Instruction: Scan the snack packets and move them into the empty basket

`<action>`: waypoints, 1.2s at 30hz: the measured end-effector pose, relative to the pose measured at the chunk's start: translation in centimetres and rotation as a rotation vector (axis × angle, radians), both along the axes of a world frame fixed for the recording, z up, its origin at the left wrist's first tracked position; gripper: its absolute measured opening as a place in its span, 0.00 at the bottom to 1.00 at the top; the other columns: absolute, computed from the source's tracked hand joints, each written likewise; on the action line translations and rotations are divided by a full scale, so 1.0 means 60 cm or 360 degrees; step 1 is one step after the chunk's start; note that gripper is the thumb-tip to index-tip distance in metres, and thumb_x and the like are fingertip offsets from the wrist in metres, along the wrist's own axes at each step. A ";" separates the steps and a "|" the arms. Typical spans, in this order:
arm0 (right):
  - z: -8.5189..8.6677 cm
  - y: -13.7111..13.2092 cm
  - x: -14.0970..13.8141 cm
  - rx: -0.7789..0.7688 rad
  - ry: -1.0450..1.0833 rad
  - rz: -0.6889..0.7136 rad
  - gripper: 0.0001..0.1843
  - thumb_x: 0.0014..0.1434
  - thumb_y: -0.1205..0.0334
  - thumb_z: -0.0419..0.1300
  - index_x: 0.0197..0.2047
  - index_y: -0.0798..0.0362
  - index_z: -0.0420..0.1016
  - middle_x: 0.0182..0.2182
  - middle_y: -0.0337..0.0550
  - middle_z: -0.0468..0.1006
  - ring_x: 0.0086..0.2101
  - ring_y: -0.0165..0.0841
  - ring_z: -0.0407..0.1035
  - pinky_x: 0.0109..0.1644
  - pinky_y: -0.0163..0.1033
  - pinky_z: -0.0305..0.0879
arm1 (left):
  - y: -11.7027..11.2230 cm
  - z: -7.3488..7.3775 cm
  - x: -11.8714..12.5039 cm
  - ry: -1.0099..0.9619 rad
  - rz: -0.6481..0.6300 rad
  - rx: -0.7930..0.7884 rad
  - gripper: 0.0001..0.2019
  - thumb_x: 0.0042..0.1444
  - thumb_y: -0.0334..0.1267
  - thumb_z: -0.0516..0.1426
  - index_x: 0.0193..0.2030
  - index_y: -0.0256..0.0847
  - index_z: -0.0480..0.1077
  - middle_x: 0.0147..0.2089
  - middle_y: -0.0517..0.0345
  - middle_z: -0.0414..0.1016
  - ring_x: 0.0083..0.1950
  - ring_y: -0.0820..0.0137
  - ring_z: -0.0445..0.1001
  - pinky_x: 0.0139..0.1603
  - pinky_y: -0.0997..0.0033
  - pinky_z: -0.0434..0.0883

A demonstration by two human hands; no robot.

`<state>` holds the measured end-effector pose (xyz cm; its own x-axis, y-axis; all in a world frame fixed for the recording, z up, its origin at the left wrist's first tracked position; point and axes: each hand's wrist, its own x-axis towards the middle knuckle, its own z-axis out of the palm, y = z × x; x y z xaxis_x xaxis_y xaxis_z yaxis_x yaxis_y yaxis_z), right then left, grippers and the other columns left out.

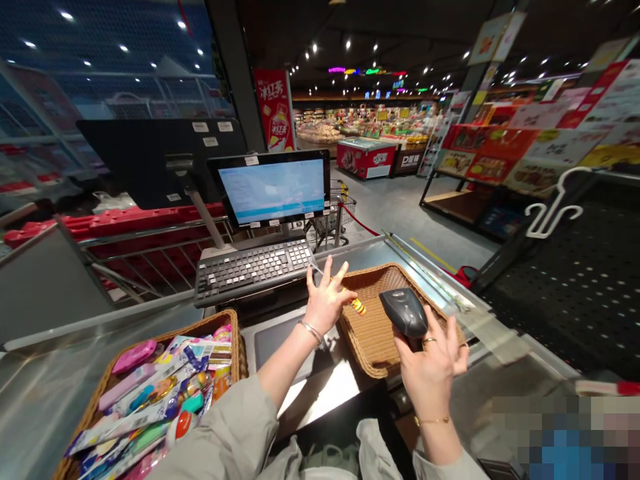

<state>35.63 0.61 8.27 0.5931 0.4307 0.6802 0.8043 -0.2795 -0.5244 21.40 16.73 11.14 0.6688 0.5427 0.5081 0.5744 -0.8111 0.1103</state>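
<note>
My right hand (430, 367) grips a black handheld barcode scanner (404, 312), raised over the right side of a wicker basket (367, 337). Over that basket's left rim is my left hand (327, 297). Its thumb and a finger hold a small yellow-and-red striped item (358, 307), partly hidden by the hand, while its other fingers are spread. I cannot make out what kind of item it is. At the lower left, a second wicker basket (239, 343) is heaped with colourful packaged sweets and small toys (160, 393).
Behind my left hand stand a black keyboard (255, 267) and a lit monitor (273, 190). A dark flat pad (285, 347) lies between the baskets. The metal counter (30, 387) extends left. A white hanger (555, 207) hangs on the dark perforated panel (575, 280) at right.
</note>
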 end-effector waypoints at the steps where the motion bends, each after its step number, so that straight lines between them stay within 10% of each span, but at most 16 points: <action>1: 0.000 -0.001 0.002 0.0001 0.0007 -0.0016 0.16 0.58 0.49 0.55 0.40 0.52 0.74 0.55 0.53 0.73 0.65 0.51 0.50 0.63 0.66 0.37 | 0.001 -0.002 0.006 0.0013 -0.0023 -0.0006 0.10 0.55 0.35 0.62 0.42 0.57 0.77 0.72 0.60 0.53 0.75 0.51 0.34 0.65 0.25 0.33; 16: -0.012 -0.007 0.018 -0.0038 0.0024 -0.0092 0.17 0.56 0.50 0.57 0.42 0.53 0.75 0.54 0.53 0.74 0.64 0.51 0.51 0.62 0.68 0.37 | -0.005 0.005 0.025 0.0024 0.0007 -0.0116 0.31 0.56 0.33 0.60 0.65 0.60 0.60 0.74 0.53 0.46 0.75 0.53 0.33 0.67 0.30 0.32; 28: 0.014 0.035 -0.054 -0.0153 -0.0049 0.0348 0.23 0.59 0.46 0.54 0.50 0.52 0.72 0.55 0.51 0.74 0.65 0.49 0.50 0.63 0.67 0.37 | -0.032 0.040 -0.118 0.0027 0.0427 -0.0225 0.30 0.55 0.42 0.62 0.65 0.52 0.62 0.74 0.48 0.45 0.75 0.48 0.37 0.67 0.30 0.34; 36: 0.013 0.057 -0.126 -0.0163 -0.0130 0.0721 0.16 0.59 0.49 0.55 0.43 0.51 0.74 0.54 0.49 0.75 0.64 0.49 0.53 0.63 0.68 0.40 | -0.064 0.016 -0.260 0.0071 0.0772 -0.0244 0.29 0.56 0.44 0.61 0.65 0.53 0.61 0.74 0.49 0.44 0.75 0.49 0.36 0.66 0.29 0.36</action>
<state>28.07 4.05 9.05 0.2762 0.7011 0.6574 0.8946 0.0625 -0.4425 5.77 12.89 12.12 0.3406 0.8621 0.3751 0.8877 -0.4263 0.1740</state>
